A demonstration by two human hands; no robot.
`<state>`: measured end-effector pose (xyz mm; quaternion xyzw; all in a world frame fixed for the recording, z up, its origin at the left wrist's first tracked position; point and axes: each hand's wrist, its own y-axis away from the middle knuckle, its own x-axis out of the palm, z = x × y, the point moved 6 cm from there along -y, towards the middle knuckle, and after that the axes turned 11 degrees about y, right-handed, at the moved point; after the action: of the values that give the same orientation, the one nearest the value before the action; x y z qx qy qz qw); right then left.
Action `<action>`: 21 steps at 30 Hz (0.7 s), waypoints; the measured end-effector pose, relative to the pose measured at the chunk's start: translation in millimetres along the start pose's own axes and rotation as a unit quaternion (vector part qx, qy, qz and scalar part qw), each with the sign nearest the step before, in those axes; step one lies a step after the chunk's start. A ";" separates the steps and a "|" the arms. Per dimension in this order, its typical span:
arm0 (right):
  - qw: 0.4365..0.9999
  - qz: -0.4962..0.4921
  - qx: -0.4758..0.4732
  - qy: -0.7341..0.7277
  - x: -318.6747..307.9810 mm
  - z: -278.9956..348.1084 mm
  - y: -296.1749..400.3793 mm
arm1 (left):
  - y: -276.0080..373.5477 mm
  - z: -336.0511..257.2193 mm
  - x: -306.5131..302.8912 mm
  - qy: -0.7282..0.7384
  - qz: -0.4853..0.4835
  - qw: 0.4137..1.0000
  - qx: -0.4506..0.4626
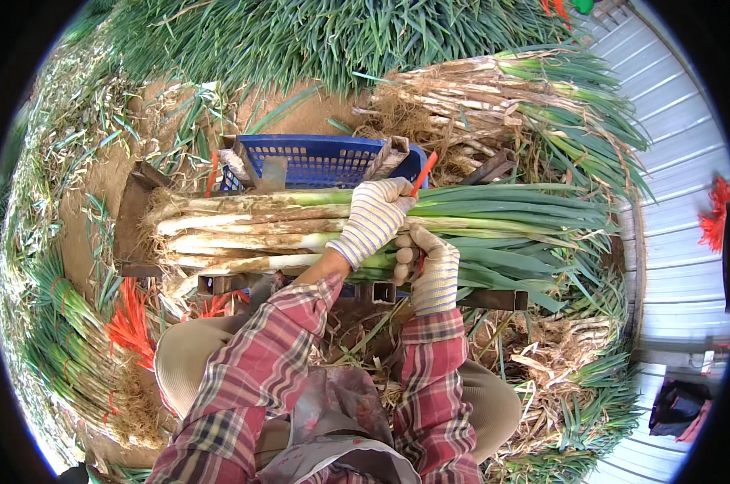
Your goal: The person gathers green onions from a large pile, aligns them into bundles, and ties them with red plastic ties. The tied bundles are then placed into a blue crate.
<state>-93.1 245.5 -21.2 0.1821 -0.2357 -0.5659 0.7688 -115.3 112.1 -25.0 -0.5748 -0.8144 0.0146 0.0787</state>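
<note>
A bundle of long green onions (256, 227) lies crosswise before me on a metal rack (138, 221), roots to the left and green leaves to the right. My left hand (374, 218), in a striped knit glove, rests across the stalks and grips a red plastic tie (425, 170) that sticks up past its fingers. At the near side of the bundle my right hand (432, 266), gloved alike with curled fingers, holds a lower part of the red tie. The stretch of tie between the hands is mostly hidden by them.
Behind the rack sits a blue plastic basket (316, 160). Loose onions (461, 115) lie at back right, more (558, 357) at near right. Tied bundles (86, 357) and red ties (132, 327) are at left. A corrugated metal wall (679, 169) bounds the right.
</note>
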 end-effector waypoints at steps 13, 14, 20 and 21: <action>0.999 0.042 0.000 -0.032 -7.0 -10.7 -18.7 | 36.2 -51.4 7.0 -0.427 0.043 0.879 0.209; 0.999 0.038 0.013 -0.027 -10.5 -10.6 -21.6 | 34.7 -52.4 9.3 -0.422 0.061 0.879 0.211; 0.999 -0.017 -0.010 0.031 3.2 -1.7 -9.3 | 42.9 -47.3 -6.7 -0.318 0.047 0.936 0.145; 0.998 -0.005 -0.036 0.041 -0.2 -2.0 -10.3 | 44.2 -43.2 -11.0 -0.259 0.022 0.956 0.135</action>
<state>-100.0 242.7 -28.5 0.1789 -0.1823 -0.5700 0.7809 -64.2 113.9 11.4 -0.5529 -0.7845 0.2747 -0.0586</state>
